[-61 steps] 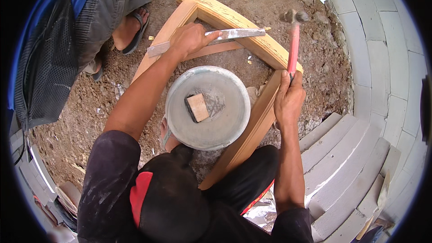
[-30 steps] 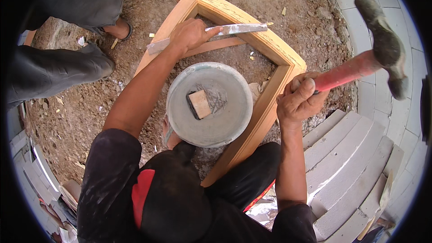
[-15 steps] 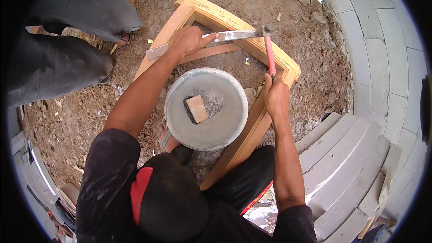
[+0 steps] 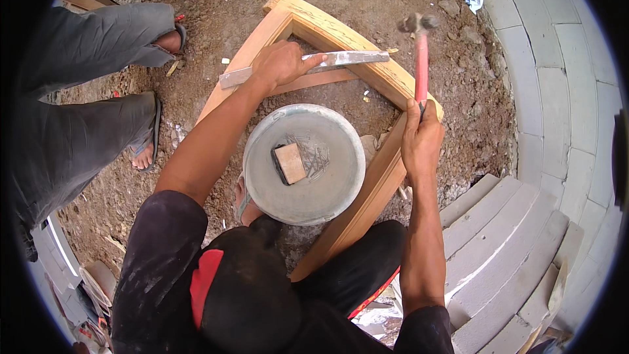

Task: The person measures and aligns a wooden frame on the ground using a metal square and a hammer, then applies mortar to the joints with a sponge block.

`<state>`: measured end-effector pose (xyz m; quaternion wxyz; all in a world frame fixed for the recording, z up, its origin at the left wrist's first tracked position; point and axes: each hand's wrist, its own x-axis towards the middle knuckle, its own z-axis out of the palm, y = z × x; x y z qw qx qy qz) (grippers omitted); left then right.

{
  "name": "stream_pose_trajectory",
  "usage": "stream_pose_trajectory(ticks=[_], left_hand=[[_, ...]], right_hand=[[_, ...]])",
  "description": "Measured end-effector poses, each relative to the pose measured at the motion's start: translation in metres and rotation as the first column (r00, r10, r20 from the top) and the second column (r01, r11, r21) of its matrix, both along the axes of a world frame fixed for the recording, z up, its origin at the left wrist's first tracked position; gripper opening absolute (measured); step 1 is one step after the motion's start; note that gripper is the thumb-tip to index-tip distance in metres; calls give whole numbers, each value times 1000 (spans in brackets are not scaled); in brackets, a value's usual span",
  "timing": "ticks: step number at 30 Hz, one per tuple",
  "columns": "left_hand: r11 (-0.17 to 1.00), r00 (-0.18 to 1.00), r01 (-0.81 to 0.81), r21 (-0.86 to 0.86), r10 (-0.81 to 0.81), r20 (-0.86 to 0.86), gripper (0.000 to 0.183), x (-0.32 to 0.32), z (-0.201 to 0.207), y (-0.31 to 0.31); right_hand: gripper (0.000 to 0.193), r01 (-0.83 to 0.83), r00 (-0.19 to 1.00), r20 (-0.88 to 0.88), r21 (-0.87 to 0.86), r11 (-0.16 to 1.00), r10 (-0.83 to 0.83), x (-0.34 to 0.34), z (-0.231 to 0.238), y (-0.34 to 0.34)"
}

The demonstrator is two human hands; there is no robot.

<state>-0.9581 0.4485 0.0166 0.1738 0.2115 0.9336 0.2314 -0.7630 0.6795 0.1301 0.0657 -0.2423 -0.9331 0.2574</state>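
Note:
My left hand (image 4: 282, 65) is closed round a long, flat, whitish-grey metal bar (image 4: 357, 58); its kind is unclear. The bar's far end rests on the top rail of an angled wooden frame (image 4: 357, 38), where a small wood chip (image 4: 392, 50) stands up beside the tip. Gripped low on its red handle, a hammer (image 4: 421, 69) is held up by my right hand (image 4: 421, 141). The hammer head is slightly blurred and apart from the bar, above and to its right. The frame lies on the ground, one long side running toward my leg.
An upturned grey bucket (image 4: 262, 183) stands before me, bearing loose nails (image 4: 318, 162) and a small block (image 4: 290, 163). Another person's legs (image 4: 85, 137) are at left. Grey blocks (image 4: 498, 236) are stacked at right, near a block wall (image 4: 557, 92).
The hammer has lifted off the bar's end and moved up and right with my right hand. My left hand still holds the bar. The other person's legs have shifted apart.

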Motion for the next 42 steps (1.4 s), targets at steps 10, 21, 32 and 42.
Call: stream_pose_trajectory(ticks=[10, 21, 32, 42], left_hand=[[1000, 998, -2, -12, 1, -64, 87, -9, -9, -1], [999, 999, 32, 40, -31, -35, 90, -6, -5, -5], [998, 999, -11, 69, 14, -41, 77, 1, -4, -8], [881, 916, 371, 293, -400, 42, 25, 114, 72, -3]], right_hand=[[31, 35, 996, 86, 22, 999, -37, 13, -21, 2], [35, 16, 998, 62, 15, 1000, -17, 9, -12, -7], [35, 123, 992, 17, -309, 943, -123, 47, -46, 27], [31, 349, 844, -5, -755, 555, -537, 104, -89, 4]])
